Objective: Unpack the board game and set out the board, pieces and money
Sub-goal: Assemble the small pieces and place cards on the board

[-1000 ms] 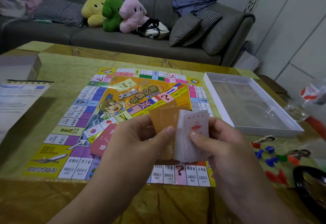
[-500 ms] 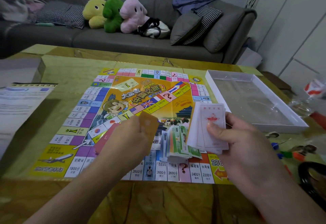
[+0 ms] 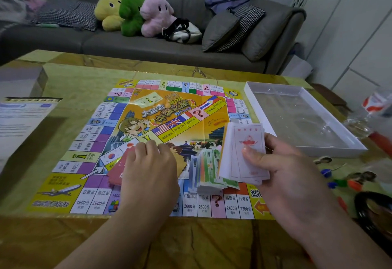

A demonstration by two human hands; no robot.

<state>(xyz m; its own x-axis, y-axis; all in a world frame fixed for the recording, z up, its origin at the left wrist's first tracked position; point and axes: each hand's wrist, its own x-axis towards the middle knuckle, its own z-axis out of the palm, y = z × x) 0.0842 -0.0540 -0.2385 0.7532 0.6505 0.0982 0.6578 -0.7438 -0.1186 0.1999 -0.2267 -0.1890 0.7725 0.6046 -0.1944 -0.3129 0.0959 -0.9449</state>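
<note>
a: setting the orange cards down, is that the step?

b: looks so. the left hand (image 3: pixel 148 169) lies knuckles-up on the board (image 3: pixel 135 124), fingers curled over what seems an orange card stack (image 3: pixel 180 162) beside the red cards (image 3: pixel 118 169). whether it grips or only presses them i cannot tell.

a: and the other?

b: the right hand (image 3: pixel 282 162) pinches a fan of white cards (image 3: pixel 244 152), thumb on the face, held above the board's near right part. just under it a pile of green paper money (image 3: pixel 210 171) rests on the board.

a: how to do it well?

b: i'd square the orange stack, keep it apart from the red one so the two kinds don't mix, then let go flat. the white cards want their own spot, off the money.

a: what changed?

b: half a second ago the left hand held the orange cards up off the board; now it is down on it. a second ago both hands were together, sorting.

a: around it?

b: the board is spread flat on the bench (image 3: pixel 74 73). the white box tray (image 3: pixel 307 150) sits right of it, small coloured pieces (image 3: pixel 326 172) near that, a printed sheet (image 3: pixel 21 120) at left, and a sofa (image 3: pixel 148 44) with plush toys (image 3: pixel 131 12) behind.
</note>
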